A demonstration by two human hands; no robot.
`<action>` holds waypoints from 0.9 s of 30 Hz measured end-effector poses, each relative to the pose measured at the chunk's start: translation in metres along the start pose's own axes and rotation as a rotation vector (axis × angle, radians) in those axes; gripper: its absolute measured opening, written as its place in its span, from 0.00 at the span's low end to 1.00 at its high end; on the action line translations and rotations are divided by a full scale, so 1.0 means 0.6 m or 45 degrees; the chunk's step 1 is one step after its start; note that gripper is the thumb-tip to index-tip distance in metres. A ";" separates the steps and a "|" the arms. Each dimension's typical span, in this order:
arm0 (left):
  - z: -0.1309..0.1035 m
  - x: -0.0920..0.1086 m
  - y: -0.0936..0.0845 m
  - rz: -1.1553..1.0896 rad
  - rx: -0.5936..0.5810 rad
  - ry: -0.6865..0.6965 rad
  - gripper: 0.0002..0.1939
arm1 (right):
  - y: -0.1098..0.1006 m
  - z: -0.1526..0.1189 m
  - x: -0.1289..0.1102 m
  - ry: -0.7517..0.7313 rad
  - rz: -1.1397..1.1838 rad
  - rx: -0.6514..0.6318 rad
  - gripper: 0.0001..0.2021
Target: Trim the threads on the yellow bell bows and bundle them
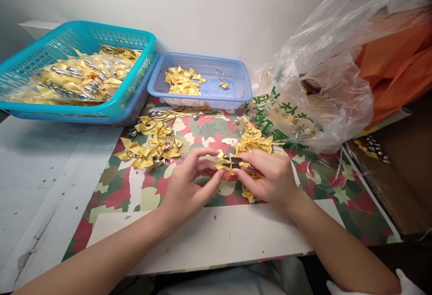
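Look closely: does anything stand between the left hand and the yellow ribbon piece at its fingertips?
Nothing visible does: the left hand meets the yellow ribbon piece directly. The dark object sits beyond, toward the right hand.

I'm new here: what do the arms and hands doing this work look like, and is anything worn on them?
These are a person's own. The left hand and right hand wear no gloves, and no rings or watch show. Both forearms are bare. At the lower right edge, part of a white sleeve shows; no left sleeve is in view.
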State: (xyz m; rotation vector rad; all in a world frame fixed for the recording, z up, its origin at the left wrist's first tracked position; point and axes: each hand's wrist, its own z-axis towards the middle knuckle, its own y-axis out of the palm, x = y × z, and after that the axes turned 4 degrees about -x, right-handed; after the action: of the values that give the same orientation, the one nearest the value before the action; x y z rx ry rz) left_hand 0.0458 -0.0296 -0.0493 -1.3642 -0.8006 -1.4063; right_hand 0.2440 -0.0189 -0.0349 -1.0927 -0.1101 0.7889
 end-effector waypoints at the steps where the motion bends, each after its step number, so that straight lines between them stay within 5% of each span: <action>1: 0.000 0.000 0.000 0.002 -0.003 0.001 0.15 | 0.000 0.000 0.000 -0.009 -0.005 0.003 0.09; 21: 0.002 0.000 0.000 -0.001 -0.011 -0.076 0.13 | 0.007 -0.002 -0.004 -0.018 -0.072 -0.094 0.15; 27: 0.012 0.013 -0.010 0.192 0.055 -0.030 0.09 | -0.001 0.000 0.003 0.104 -0.026 -0.044 0.08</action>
State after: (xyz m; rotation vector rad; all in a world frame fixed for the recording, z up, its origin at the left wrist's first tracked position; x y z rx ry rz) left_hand 0.0435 -0.0228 -0.0398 -1.3806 -0.7239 -1.2509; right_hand 0.2459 -0.0179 -0.0352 -1.1531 -0.0658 0.7252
